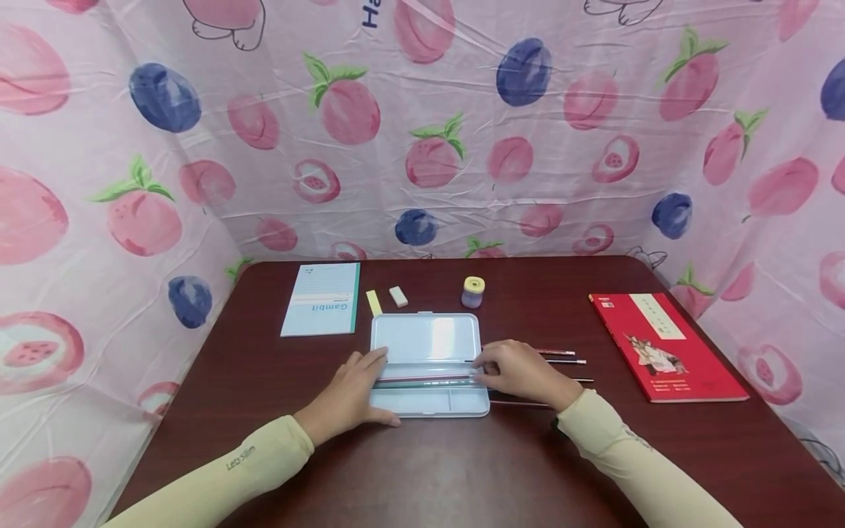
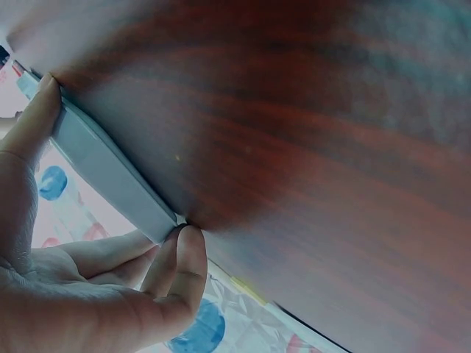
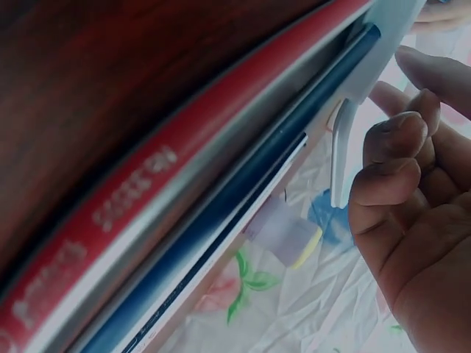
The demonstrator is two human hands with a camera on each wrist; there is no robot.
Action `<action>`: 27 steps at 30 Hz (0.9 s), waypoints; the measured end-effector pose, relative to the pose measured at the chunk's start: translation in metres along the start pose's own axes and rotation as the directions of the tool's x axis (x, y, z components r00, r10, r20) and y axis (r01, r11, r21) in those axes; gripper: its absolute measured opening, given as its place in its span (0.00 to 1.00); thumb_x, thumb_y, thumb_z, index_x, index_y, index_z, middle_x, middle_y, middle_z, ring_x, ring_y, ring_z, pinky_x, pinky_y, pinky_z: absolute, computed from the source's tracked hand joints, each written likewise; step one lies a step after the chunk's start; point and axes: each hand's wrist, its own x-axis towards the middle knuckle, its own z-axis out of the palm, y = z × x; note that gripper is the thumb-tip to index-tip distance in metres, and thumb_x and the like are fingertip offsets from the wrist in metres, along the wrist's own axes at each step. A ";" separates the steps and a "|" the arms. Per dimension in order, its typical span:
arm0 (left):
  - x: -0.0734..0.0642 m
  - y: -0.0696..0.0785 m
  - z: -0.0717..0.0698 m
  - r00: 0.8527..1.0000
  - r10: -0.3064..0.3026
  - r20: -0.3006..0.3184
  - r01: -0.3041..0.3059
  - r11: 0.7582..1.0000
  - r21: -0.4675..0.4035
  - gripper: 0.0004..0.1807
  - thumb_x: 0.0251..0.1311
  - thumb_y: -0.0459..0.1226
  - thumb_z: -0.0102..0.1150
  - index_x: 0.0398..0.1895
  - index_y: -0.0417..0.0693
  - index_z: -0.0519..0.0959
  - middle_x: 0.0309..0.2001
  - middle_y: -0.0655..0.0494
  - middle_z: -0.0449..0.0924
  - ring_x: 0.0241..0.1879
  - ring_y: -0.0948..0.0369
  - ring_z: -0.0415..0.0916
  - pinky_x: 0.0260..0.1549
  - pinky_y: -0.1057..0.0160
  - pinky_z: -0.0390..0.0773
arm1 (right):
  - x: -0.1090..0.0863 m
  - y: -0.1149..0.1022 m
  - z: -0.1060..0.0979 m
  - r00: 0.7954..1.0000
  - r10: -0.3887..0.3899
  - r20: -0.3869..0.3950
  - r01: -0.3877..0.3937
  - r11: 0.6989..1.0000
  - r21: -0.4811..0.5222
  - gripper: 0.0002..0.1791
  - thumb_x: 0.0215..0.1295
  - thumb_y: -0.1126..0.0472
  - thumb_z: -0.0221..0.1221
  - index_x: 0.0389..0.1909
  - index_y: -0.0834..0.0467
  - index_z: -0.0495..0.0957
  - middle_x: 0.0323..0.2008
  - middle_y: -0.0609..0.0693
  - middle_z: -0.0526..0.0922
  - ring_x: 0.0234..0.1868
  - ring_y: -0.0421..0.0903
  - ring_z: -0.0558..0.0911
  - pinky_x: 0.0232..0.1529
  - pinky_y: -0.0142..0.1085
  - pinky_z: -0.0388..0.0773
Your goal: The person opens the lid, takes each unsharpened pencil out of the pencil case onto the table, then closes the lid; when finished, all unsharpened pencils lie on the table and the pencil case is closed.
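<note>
A pale blue pencil case (image 1: 405, 341) lies open on the table, its lid folded back to the far side. My left hand (image 1: 353, 390) grips its left end, thumb along the near side and fingers at the far side. In the left wrist view, thumb and curled fingers span the short end of the case (image 2: 110, 173). Over the right end, my right hand (image 1: 521, 372) pinches the right end of a reddish pencil (image 1: 422, 378) lying along the tray. Curled right fingers (image 3: 401, 136) show beside the case in the right wrist view, their contact with the pencil hidden.
Several pencils (image 1: 568, 361) lie right of the case, under my right hand and wrist. Behind it are a yellow strip (image 1: 374, 302), a white eraser (image 1: 399, 296) and a small yellow-topped pot (image 1: 472, 292). A notepad (image 1: 320, 293) lies left, a red book (image 1: 670, 352) right.
</note>
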 end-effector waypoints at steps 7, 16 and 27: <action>0.000 -0.001 0.001 1.000 0.001 0.003 -0.001 1.000 0.007 0.63 0.43 0.59 0.86 0.78 0.37 0.68 0.80 0.45 0.68 0.61 0.51 0.68 0.63 0.48 0.75 | 0.003 0.000 0.007 1.000 -0.027 0.015 0.027 0.999 -0.023 0.10 0.62 0.59 0.76 0.43 0.56 0.93 0.23 0.39 0.78 0.24 0.32 0.69 0.27 0.28 0.68; 0.000 -0.002 0.001 1.000 -0.005 -0.004 0.005 1.000 0.016 0.63 0.42 0.60 0.86 0.78 0.37 0.68 0.80 0.46 0.68 0.62 0.51 0.68 0.63 0.48 0.76 | 0.008 -0.003 0.008 0.997 -0.064 0.033 0.065 0.997 -0.043 0.08 0.61 0.61 0.77 0.42 0.54 0.94 0.33 0.44 0.92 0.27 0.30 0.75 0.31 0.28 0.77; 0.001 -0.001 0.001 1.000 -0.008 0.002 0.008 1.000 0.014 0.63 0.42 0.59 0.86 0.78 0.37 0.68 0.80 0.46 0.67 0.67 0.47 0.67 0.68 0.43 0.74 | 0.013 -0.007 0.013 0.997 -0.075 0.006 0.076 0.993 -0.089 0.06 0.60 0.62 0.77 0.38 0.52 0.94 0.32 0.43 0.91 0.30 0.30 0.81 0.35 0.30 0.83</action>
